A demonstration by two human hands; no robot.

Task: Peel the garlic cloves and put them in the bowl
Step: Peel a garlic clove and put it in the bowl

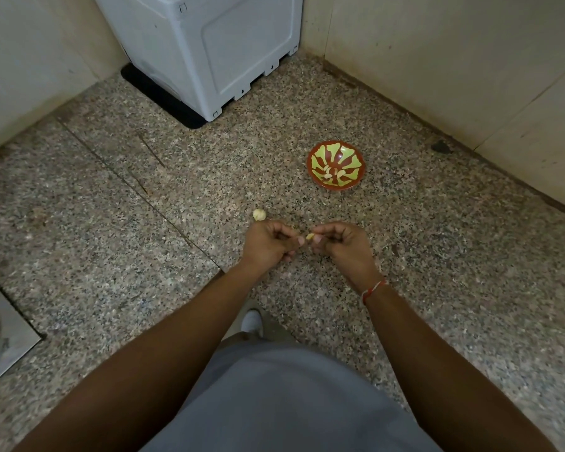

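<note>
a small garlic clove (310,236) is pinched at the fingertips of the right hand (343,247), while the left hand (269,244), fingers curled, is held just beside it. peeled cloves (333,172) are seen in the red-and-green bowl (317,156) on the floor (111,223). a garlic bulb (259,215) lies near the left hand.

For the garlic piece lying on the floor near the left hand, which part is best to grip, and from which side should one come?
The garlic piece is small, rounded and lies free on the speckled floor, just beyond the left hand. Probably best to come from above and pinch its two opposite sides with thumb and fingertip; nothing stands against it, so both sides look reachable. Whether it has a stem or flat end is too small to tell.
</note>
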